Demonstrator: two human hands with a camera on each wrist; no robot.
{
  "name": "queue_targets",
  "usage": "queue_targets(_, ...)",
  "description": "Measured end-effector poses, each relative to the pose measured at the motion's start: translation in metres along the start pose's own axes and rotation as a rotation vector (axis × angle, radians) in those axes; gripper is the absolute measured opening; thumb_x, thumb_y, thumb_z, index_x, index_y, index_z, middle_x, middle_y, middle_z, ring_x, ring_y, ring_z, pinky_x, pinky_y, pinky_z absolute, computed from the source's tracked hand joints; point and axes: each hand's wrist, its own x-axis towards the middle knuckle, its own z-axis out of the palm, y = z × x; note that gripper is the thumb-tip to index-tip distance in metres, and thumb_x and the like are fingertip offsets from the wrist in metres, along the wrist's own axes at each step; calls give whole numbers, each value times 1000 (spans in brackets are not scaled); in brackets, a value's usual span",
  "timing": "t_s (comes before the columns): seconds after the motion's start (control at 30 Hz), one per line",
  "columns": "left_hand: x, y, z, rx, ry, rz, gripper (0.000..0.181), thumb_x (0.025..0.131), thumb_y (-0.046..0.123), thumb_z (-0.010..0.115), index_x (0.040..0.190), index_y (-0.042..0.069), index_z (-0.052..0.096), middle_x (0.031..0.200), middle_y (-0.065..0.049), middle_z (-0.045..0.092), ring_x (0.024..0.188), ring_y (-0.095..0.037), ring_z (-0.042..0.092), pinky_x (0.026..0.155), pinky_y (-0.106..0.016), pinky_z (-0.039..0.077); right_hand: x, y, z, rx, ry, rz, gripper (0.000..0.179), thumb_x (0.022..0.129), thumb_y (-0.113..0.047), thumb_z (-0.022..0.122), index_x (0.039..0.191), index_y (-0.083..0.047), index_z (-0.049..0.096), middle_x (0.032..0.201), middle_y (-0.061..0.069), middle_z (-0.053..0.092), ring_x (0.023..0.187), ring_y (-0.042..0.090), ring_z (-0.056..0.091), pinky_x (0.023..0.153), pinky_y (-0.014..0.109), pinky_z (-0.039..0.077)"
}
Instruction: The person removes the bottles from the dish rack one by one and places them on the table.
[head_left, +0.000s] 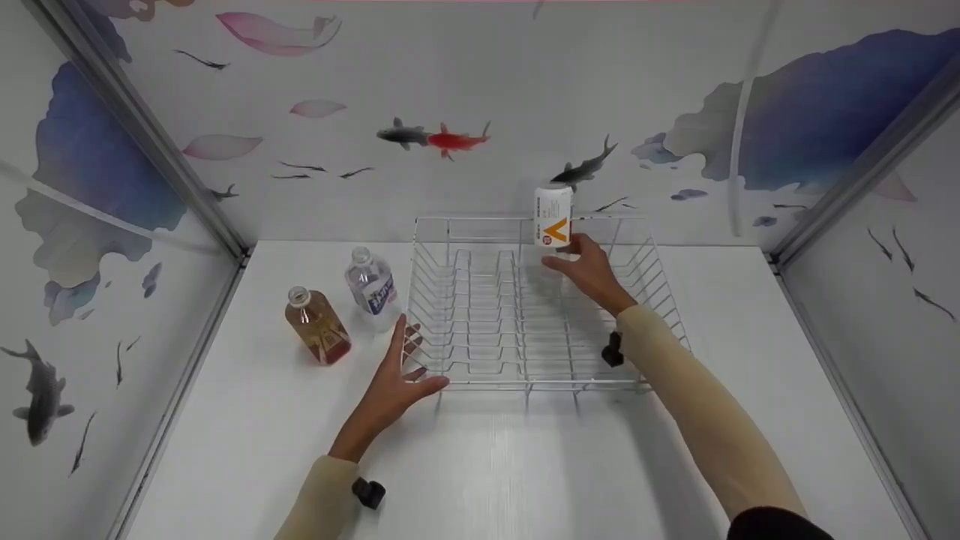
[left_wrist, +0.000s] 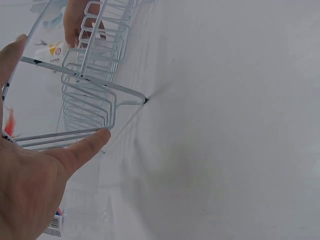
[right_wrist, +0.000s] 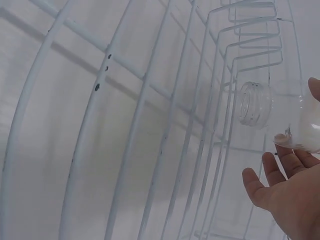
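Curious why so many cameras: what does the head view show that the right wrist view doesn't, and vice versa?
Only the head view: the left hand gripping the near left corner of the wire rack, the amber bottle and clear bottle left of the rack, and the orange mark on the held bottle.

Only the right wrist view: that bottle's open, ridged neck up close, and dark spots on one wire.

Both: the rack, and the right hand holding the bottle.

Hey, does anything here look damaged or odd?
Yes: the rack looks worn, with dark specks marring its white finish in both wrist views, perhaps chips. The bottle in the right hand also looks upside down, its neck below the label. I see no spill.
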Motion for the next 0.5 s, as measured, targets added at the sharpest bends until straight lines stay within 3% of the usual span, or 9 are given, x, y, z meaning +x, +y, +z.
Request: queue_targets(0.5, 0, 0, 0, -6, 2, -7, 140, 84, 38, 99, 179, 26, -4, 183, -13, 20, 165, -37, 31, 122, -48, 47, -24, -21, -26, -67, -18, -46, 80, 97, -47, 84, 156, -3, 52, 151, 15, 60, 145, 39, 53, 124, 56, 42)
